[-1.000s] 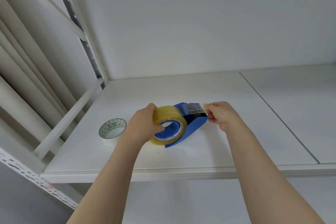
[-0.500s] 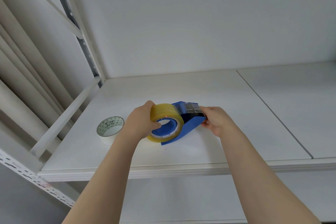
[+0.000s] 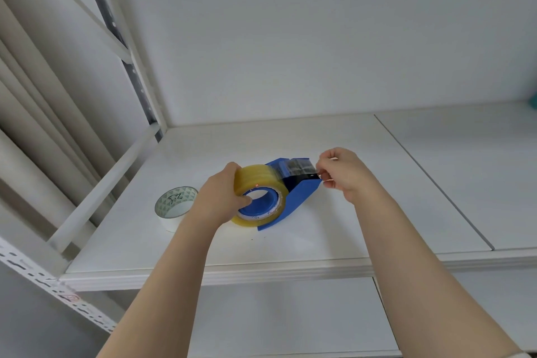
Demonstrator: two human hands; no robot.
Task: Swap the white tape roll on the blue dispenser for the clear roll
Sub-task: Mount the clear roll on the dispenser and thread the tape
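Note:
The clear, yellowish tape roll sits on the hub of the blue dispenser, which rests on the white shelf. My left hand grips the roll from its left side, thumb on the blue hub. My right hand pinches the loose end of the clear tape at the dispenser's cutter end. A strip of tape runs from the roll over the dispenser's top to those fingers. The white tape roll lies flat on the shelf to the left, apart from both hands.
A slanted white rail and a perforated metal upright border the shelf on the left. The shelf's front edge runs below my forearms. A seam splits the shelf surface on the right.
My right hand has lifted slightly at the cutter end, still pinching the tape end. My left hand stays on the clear roll. The white roll has not moved.

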